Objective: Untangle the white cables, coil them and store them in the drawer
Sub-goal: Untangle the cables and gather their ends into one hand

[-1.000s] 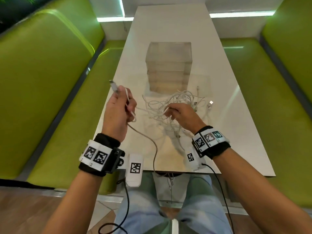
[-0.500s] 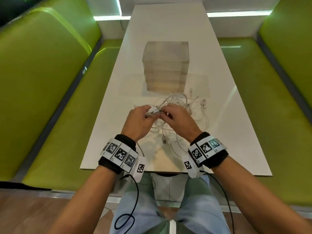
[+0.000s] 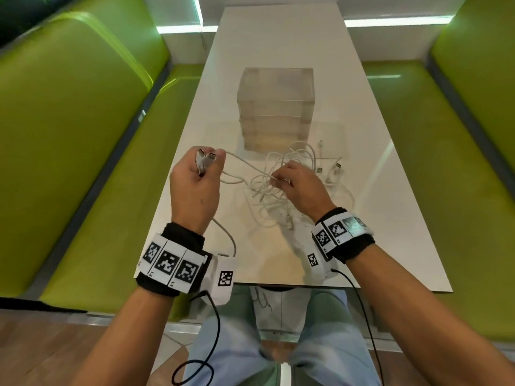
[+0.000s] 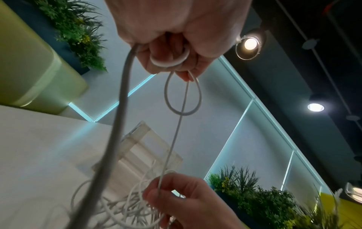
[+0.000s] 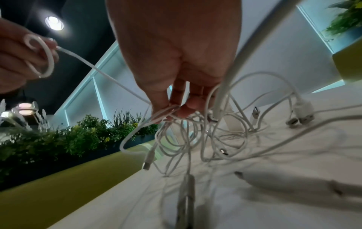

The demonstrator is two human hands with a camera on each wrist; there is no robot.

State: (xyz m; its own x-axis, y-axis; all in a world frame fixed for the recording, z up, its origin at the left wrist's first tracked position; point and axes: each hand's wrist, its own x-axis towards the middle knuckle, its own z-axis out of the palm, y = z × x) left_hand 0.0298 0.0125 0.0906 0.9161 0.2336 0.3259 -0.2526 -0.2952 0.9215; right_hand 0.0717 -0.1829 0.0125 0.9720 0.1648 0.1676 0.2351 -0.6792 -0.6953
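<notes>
White table (image 3: 278, 51); left hand (image 3: 195, 185) clamps cable ends, right hand (image 3: 301, 185) pinches tangled cables (image 3: 295, 160); drawer unit (image 3: 276, 107) contents unclear.

The left hand (image 3: 195, 188) hides how the white cable (image 3: 245, 162) lies inside its fist. The right hand (image 3: 298, 182) covers part of the tangled white cable heap (image 3: 301, 162). The clear plastic drawer unit (image 3: 276, 107) is too hazy to show its contents.
</notes>
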